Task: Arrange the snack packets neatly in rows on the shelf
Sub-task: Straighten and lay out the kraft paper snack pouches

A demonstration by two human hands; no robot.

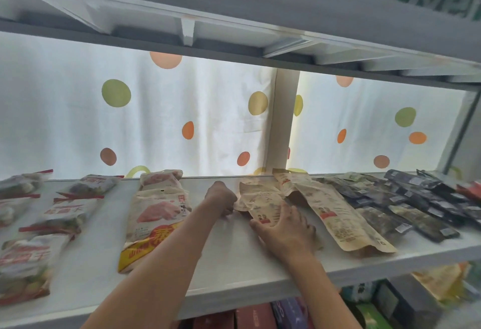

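A tan paper snack packet (257,202) lies flat in the middle of the white shelf (234,258). My left hand (221,198) has its fingers curled at the packet's left edge and seems to pinch it. My right hand (286,227) lies spread on the packet's near end, fingers straight. More tan packets (335,216) lie in a row just to the right. A pink and yellow packet (156,214) lies to the left of my left arm, with another behind it (161,177).
Red and white packets (70,211) fill the shelf's left end in rows. Dark packets (406,201) overlap at the right end. An upper shelf (234,16) hangs close overhead. A spotted white curtain (156,120) backs the shelf. Boxes (255,315) stand below.
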